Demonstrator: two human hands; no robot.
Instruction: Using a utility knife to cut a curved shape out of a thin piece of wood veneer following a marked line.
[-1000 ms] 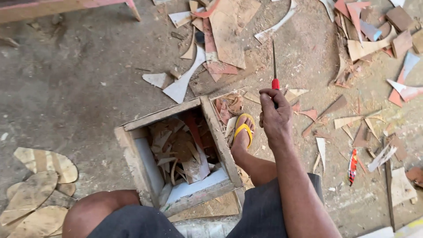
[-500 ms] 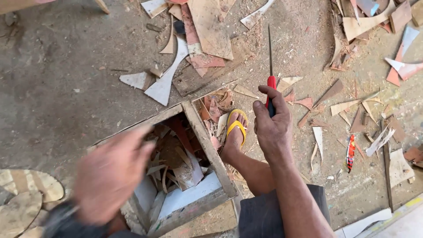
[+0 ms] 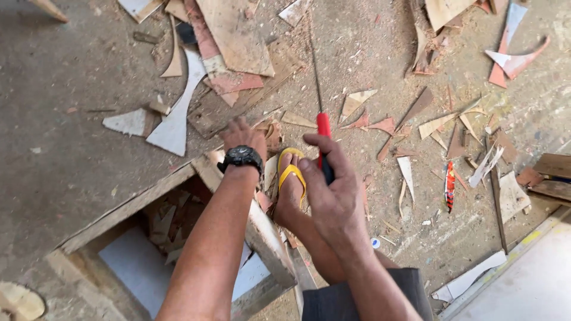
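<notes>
- Down on the dusty floor, just right of the wooden box (image 3: 262, 235): right hand (image 3: 333, 190) wrapped around a screwdriver (image 3: 323, 134), red-and-black handle buried in the fist, thin metal shaft poking out away from the body.
- Fingers fully closed on the handle, thumb tucked over the top. Solid grip, no gap to speak of.
- Left hand (image 3: 245, 139), black watch (image 3: 241, 157) on the wrist, resting on the box's far corner. Fingers mostly hidden behind the wrist, so can't tell how closed they are or whether anything's pinched under there.
- Foot in a yellow flip-flop (image 3: 291, 172) wedged between box and screwdriver, seemingly pressing against the box's side.
- Handling guess: light, stiff tool, grippy enough at the handle. Fat end is the right spot to hold; skinny shaft looks bendy under side load and could skid off hard wood.
- Box itself looks rough and heavy-ish, splintery plank edges, full of offcuts (image 3: 169, 223).
- Beyond the box: plywood scraps (image 3: 235, 35) scattered everywhere, plus a small red-and-black tool (image 3: 449, 185) lying well off to the right of it.
</notes>
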